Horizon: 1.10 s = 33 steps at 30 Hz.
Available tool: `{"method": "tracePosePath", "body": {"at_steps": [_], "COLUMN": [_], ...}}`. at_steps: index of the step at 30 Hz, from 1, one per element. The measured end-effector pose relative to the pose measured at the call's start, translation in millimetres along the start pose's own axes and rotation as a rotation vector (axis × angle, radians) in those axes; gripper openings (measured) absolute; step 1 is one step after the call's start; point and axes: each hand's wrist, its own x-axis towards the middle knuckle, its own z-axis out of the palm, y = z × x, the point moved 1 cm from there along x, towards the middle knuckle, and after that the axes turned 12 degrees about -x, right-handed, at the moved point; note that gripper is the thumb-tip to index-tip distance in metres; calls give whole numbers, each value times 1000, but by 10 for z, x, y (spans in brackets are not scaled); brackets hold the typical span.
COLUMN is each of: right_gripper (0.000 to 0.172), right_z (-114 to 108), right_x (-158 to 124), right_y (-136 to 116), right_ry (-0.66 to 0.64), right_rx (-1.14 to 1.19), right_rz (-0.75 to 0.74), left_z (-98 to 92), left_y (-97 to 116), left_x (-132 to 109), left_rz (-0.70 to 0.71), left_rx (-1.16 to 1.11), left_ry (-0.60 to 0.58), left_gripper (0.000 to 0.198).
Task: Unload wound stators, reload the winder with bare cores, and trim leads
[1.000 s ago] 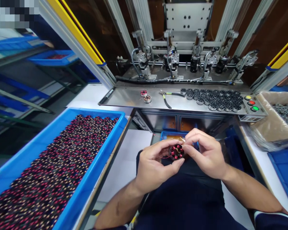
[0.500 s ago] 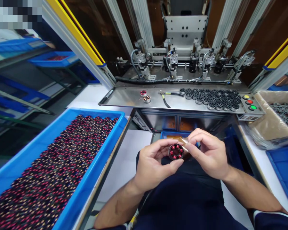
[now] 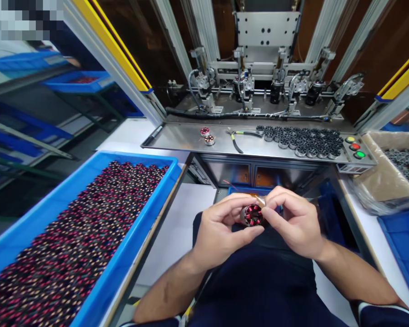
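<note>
A motor stator [image 3: 253, 215] with red copper windings and a dark core faces up at chest height. My left hand [image 3: 221, 227] is closed round it, thumb below and fingers along its far side. At its upper right edge, my right hand [image 3: 291, 220] pinches thumb and forefinger together; what lies between those fingertips is too small to tell. A shiny amber, see-through strip [image 3: 260, 200] shows just beside the fingertips. On the metal ledge, two wound stators [image 3: 209, 140] sit beside cutting pliers [image 3: 237, 142] with black and yellow-green handles.
A blue tray [image 3: 175, 169] full of wound stators stands at left. Several unwound dark stators [image 3: 301, 138] crowd the ledge's right, beside the buttons [image 3: 355, 146]. Behind is a winding machine [image 3: 267, 86]. A plastic-lined box [image 3: 376, 170] of grey parts stands at right.
The stator has turned and tilted slightly in my left hand and sits a little further right. My right fingertips have come closer to its edge. The camera view has shifted slightly.
</note>
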Motion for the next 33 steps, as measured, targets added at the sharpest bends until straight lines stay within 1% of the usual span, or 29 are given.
{"method": "tracePosePath", "body": {"at_steps": [2, 5, 7, 9, 12, 15, 17, 21, 26, 33], "right_gripper": [14, 14, 13, 13, 13, 10, 9, 8, 8, 12], "right_z": [18, 52, 79, 105, 136, 157, 172, 209, 241, 256], "right_x": [-17, -37, -48, -63, -100, -140, -156, -158, -150, -129], "right_y": [11, 35, 54, 80, 133, 195, 231, 271, 275, 226], "right_ry": [-8, -5, 2, 6, 19, 24, 12, 10, 11, 29], "right_rx": [-4, 20, 72, 148, 241, 301, 336, 379, 369, 414], "right_rz": [12, 53, 93, 143, 217, 262, 281, 329, 358, 394], "left_z": [-6, 0, 20, 46, 62, 31, -5, -59, -65, -92], "left_y": [-10, -39, -57, -63, -46, -17, -3, 0, -23, -54], "left_x": [6, 5, 2, 0, -8, -30, -46, -58, -49, -23], "left_rz": [27, 52, 54, 38, -6, -75, -126, -180, -212, -258], "left_rx": [36, 50, 43, 7, -120, -263, -312, -305, -284, -285], "left_ry": [3, 65, 112, 129, 98, 41, 23, 42, 89, 89], "left_gripper": [45, 50, 53, 51, 46, 34, 27, 24, 24, 22]}}
